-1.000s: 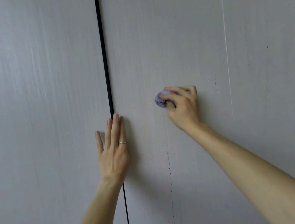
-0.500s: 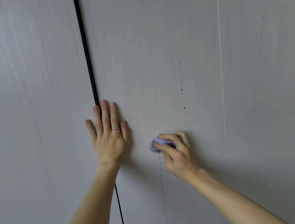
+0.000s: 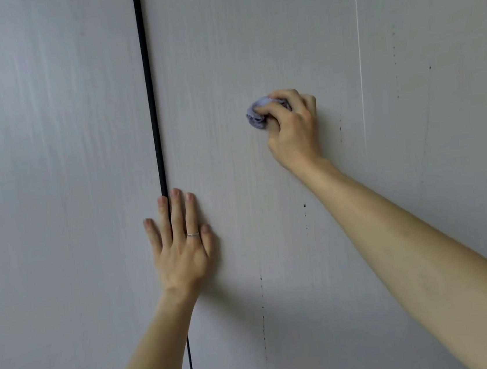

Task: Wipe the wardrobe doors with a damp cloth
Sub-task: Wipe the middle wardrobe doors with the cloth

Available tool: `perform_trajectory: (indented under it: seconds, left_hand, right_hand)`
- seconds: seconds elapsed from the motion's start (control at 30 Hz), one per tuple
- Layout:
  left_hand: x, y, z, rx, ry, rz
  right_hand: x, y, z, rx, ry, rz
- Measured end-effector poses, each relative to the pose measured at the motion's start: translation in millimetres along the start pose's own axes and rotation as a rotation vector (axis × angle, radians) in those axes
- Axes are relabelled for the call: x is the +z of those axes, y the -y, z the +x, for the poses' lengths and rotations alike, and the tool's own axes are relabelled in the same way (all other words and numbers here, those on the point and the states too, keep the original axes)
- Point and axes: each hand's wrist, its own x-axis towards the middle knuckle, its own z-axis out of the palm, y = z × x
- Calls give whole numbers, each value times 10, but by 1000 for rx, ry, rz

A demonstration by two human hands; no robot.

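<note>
Braces the wardrobe door (image 3: 221,50), left hand (image 3: 182,246) flat across the dark gap (image 3: 150,104). Grips the balled cloth (image 3: 255,113) in the right hand (image 3: 293,130), pressed to the panel higher right. Probably strokes down toward the specks (image 3: 304,206) below.

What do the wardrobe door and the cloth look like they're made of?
The wardrobe door looks like laminated or painted board: pale grey, matt with a slight sheen and faint vertical grain streaks. The cloth, bunched in the right hand, looks like soft lilac fabric with a fuzzy nap, perhaps microfibre or terry.
</note>
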Motion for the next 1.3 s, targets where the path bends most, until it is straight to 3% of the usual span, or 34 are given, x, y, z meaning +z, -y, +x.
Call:
perform_trajectory:
  seconds: [0.2,0.37,0.5,0.73,0.9,1.03,1.1,1.17,1.3]
  left_hand:
    - [-124,-230,91,-21,-1,-39]
    - [-198,-673,315,75,267,-38]
    - [-123,-825,311,9,381,55]
    - [4,-726,282,40,296,73]
    - [-1,-738,292,24,300,31]
    - [-79,-793,307,22,338,12]
    - [-148,-845,312,25,367,40]
    - [-199,-893,327,3,380,61]
    - [-223,-1233,469,-135,422,22]
  right_hand:
    - [-224,-72,-947,-3,46,7]
    - [-524,-245,-2052,-26,174,-67]
    - [-487,-295,-1614,-21,205,-77]
    - [-409,-423,-223,140,77,-36]
    - [-521,-492,-1186,53,70,-19]
    - [-654,-489,-2507,40,191,6]
    - [-713,-476,-2759,20,247,18]
    - [-728,-476,-2558,-9,269,37]
    - [-614,-513,-1395,90,157,-1]
